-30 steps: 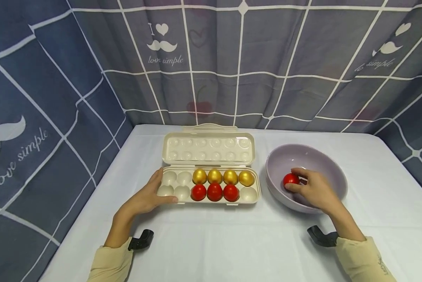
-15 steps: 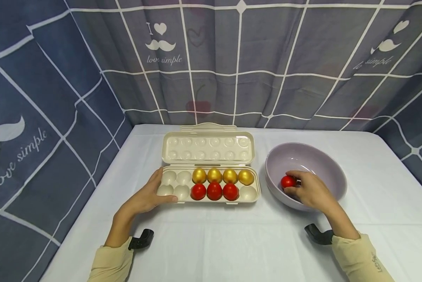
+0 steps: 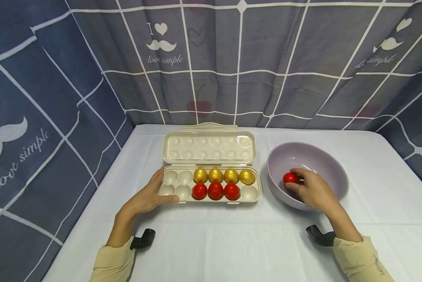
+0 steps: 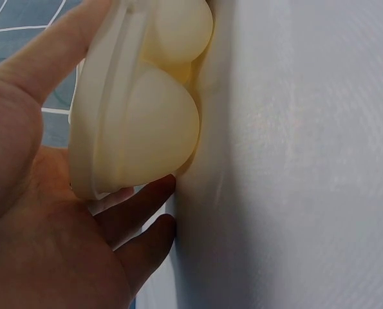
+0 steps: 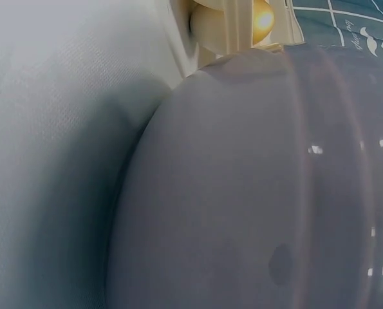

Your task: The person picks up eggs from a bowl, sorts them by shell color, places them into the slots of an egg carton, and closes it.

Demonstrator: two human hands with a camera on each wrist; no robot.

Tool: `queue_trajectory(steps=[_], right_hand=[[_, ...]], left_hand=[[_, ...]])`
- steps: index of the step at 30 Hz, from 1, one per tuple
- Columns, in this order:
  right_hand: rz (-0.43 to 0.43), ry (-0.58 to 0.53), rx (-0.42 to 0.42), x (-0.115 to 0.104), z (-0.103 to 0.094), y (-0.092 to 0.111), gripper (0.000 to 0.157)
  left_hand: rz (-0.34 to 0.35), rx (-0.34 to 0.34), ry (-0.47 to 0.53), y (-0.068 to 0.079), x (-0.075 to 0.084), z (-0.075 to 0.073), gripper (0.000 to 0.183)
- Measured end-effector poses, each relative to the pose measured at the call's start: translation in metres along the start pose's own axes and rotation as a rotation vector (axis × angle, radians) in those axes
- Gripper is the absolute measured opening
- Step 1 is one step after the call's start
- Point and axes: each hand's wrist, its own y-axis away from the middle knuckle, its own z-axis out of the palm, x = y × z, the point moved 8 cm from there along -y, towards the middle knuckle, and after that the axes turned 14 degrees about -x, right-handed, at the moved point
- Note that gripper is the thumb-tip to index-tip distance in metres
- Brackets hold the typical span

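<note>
My left hand (image 3: 144, 197) holds the left end of a cream egg box (image 3: 261, 197), thumb along its front edge and fingers at the end. The left wrist view shows the rounded underside of its cups (image 4: 156, 129) between thumb and fingers. Inside a mauve bowl (image 3: 327, 164), my right hand (image 3: 313, 190) pinches a red egg (image 3: 290, 178) between thumb and fingers. In the right wrist view, the bowl's outer wall (image 5: 223, 174) fills most of the frame and hides that hand. Several gold eggs (image 3: 215, 176) sit in the box's back row, three red eggs (image 3: 215, 191) in front.
The box's lid (image 3: 209, 148) stands open behind the cups. At its left end and front right corner are unfilled cups (image 3: 249, 193). A white cloth (image 3: 246, 250) covers the table, and a grey-blue checked curtain (image 3: 260, 47) hangs behind. Each wrist wears a black mount (image 3: 143, 239).
My right hand and the red egg shift slightly inside the bowl. The left hand keeps its place at the egg box, and the eggs in it stay put.
</note>
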Motion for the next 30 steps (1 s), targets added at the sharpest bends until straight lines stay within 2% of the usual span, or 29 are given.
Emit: queue_trajectory(steps=[16, 30], right_hand=[[0.008, -0.076, 0.140, -0.001, -0.010, 0.007, 0.039], [-0.027, -0.120, 0.218, -0.003, -0.014, 0.009, 0.037]], left_hand=[[-0.003, -0.004, -0.008, -0.001, 0.001, -0.001, 0.111], [0.007, -0.004, -0.010, -0.001, 0.001, -0.001, 0.110]])
